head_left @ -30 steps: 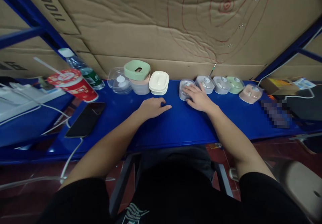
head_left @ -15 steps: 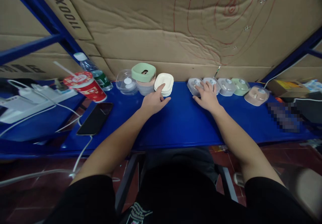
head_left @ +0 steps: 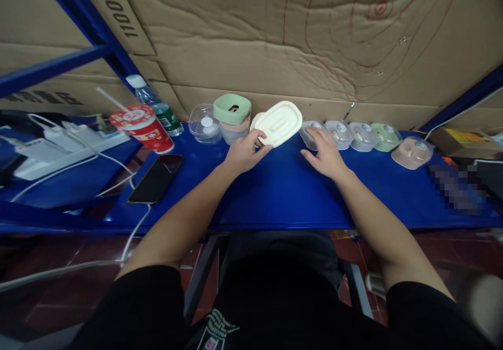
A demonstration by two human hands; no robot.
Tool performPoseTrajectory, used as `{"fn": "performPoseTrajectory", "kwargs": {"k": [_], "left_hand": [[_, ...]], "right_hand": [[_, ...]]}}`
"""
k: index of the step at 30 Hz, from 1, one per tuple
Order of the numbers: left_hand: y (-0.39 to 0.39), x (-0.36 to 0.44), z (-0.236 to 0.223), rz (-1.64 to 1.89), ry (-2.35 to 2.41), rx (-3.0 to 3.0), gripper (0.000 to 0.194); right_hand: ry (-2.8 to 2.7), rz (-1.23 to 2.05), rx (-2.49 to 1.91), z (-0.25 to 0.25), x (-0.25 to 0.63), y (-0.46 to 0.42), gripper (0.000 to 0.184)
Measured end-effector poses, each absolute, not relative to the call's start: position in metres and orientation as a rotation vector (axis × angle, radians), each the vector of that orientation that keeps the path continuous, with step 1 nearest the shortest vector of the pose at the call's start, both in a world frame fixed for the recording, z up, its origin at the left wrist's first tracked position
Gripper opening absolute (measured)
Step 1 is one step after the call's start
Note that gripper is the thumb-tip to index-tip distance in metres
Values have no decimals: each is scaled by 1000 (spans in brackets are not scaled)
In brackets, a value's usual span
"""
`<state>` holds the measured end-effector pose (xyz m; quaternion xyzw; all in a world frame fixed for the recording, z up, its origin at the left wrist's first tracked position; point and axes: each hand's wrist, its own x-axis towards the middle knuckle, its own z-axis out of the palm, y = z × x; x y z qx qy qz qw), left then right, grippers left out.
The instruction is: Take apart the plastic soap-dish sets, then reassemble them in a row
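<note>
My left hand [head_left: 244, 153] pinches the near edge of a cream rectangular lid [head_left: 279, 122] and holds it tilted above the blue shelf [head_left: 283, 187]. Behind the lid, a little of the remaining cream stack [head_left: 254, 121] shows. My right hand [head_left: 325, 155] lies flat, fingers spread, on the shelf, its fingertips touching the leftmost clear container [head_left: 310, 132] in a row of small lidded containers.
A green-lidded stack of tubs [head_left: 232, 117] and a clear tub [head_left: 205, 125] stand at the back left. A red paper cup with straw [head_left: 143, 128], a water bottle [head_left: 157, 108], a phone [head_left: 156, 178] and a power strip with cables [head_left: 58, 148] lie to the left. Cardboard lines the back.
My left hand reached to the cream stack, took the top lid and lifted it up to the right. My right hand slid slightly back from the clear container.
</note>
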<state>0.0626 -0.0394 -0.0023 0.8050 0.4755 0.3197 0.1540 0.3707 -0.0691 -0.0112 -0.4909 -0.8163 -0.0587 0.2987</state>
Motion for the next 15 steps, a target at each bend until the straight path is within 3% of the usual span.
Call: {"fn": "performPoseTrajectory", "kwargs": {"k": [3,7,11,15], "left_hand": [[-46,61,6,779,1217,2393,29],[-49,62,6,306,1129,2482,26],[-46,62,4,62,1104,2470,32],[-46,57,13,145,1139,2440,38]], "right_hand": [[-2046,-118,-1209,-6,372,-71,55],[-2057,-25,-1145,-6,371,-74,35],[-2181,98,-1149,-12,366,-75,32],[-2251,161,-1170,-16,364,-74,33]]}}
